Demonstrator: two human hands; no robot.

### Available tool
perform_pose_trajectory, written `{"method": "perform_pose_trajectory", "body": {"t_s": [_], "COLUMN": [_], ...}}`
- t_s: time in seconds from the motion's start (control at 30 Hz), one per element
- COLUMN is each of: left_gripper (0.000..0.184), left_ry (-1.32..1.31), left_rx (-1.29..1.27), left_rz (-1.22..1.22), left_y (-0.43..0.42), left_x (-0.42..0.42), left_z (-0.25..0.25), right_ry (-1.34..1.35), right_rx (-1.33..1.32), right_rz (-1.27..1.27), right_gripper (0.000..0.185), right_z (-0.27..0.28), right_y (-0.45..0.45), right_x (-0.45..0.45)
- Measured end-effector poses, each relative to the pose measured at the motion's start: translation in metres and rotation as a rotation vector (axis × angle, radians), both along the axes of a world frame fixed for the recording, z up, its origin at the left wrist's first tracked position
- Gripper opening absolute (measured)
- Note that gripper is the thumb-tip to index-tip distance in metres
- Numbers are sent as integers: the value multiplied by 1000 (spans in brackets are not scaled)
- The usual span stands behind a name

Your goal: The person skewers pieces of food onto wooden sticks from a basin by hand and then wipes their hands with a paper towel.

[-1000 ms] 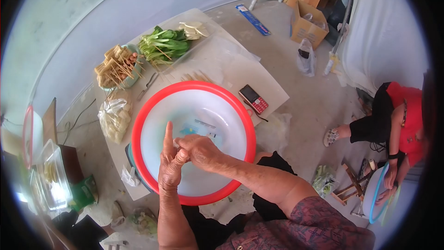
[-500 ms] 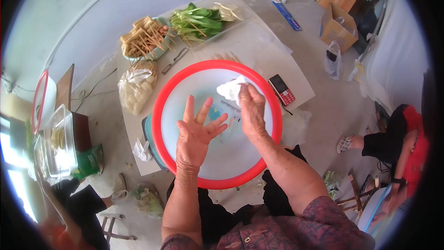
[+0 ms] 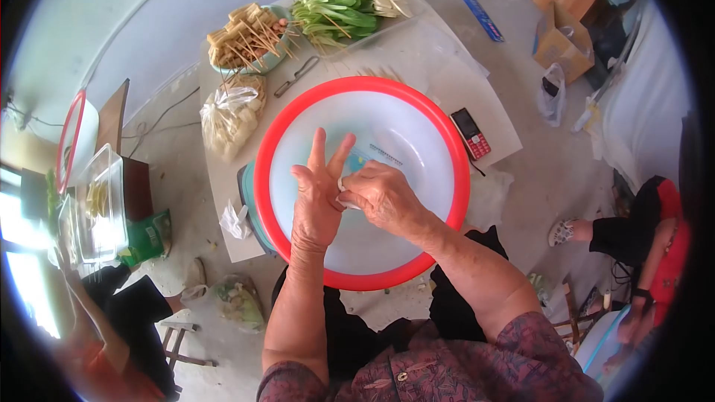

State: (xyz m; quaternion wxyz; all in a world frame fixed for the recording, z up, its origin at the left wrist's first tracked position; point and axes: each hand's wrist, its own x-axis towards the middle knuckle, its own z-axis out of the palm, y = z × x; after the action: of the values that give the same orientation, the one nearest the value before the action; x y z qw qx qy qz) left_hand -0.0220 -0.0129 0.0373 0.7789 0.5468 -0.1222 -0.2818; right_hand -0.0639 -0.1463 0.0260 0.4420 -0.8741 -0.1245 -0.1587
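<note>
Over a white basin with a red rim, my left hand is raised with its thumb and two fingers stretched apart. Its other fingers are partly covered by my right hand, which is closed around a crumpled white tissue and presses it against the left hand's outer side. Only a small part of the tissue shows. Some blue print appears on the basin's bottom behind the hands.
On the table are a bowl of skewers, leafy greens, a bag of pale food, tongs and a red phone. One person's arm shows at left; another person in red sits at right.
My right hand has moved left and down with the tissue, from the basin's upper right side onto my left hand's outer fingers. My left hand remains spread.
</note>
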Motion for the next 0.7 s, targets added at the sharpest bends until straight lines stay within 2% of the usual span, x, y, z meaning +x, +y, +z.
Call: {"method": "perform_pose_trajectory", "body": {"t_s": [0.13,0.2,0.23,0.3,0.33,0.37,0.47,0.5,0.57,0.63,0.7], "left_gripper": [108,110,113,113,113,113,114,115,116,113,113], "left_ry": [149,170,191,203,217,220,228,204,181,222,300], "left_rx": [-212,-227,-239,-234,-227,-226,-190,-128,-61,-92,-189], "left_rz": [9,-42,-93,-133,-172,-175,-152,-100,-41,-72,-54], "left_y": [-7,-4,-3,-6,-9,-12,-17,-16,-12,-9,-9], "left_x": [-1,2,2,-1,-4,-6,-7,-6,-6,-6,-7], "left_z": [7,6,5,5,4,1,-13,-16,-19,-18,-11], "right_ry": [-131,-296,-295,-192,-215,-214,-145,-145,-229,-201,-144], "right_rx": [130,267,265,710,805,805,483,484,172,153,282], "right_rz": [-57,-268,-268,-341,-330,-335,-321,-319,-252,-235,-110], "right_gripper": [11,14,14,14,15,15,18,18,16,16,13], "right_z": [-1,4,6,10,7,7,5,-1,-9,-10,-7], "right_y": [-5,-11,-11,-11,-9,-6,6,9,16,18,21], "right_x": [1,4,4,5,8,9,12,12,10,6,1]}}
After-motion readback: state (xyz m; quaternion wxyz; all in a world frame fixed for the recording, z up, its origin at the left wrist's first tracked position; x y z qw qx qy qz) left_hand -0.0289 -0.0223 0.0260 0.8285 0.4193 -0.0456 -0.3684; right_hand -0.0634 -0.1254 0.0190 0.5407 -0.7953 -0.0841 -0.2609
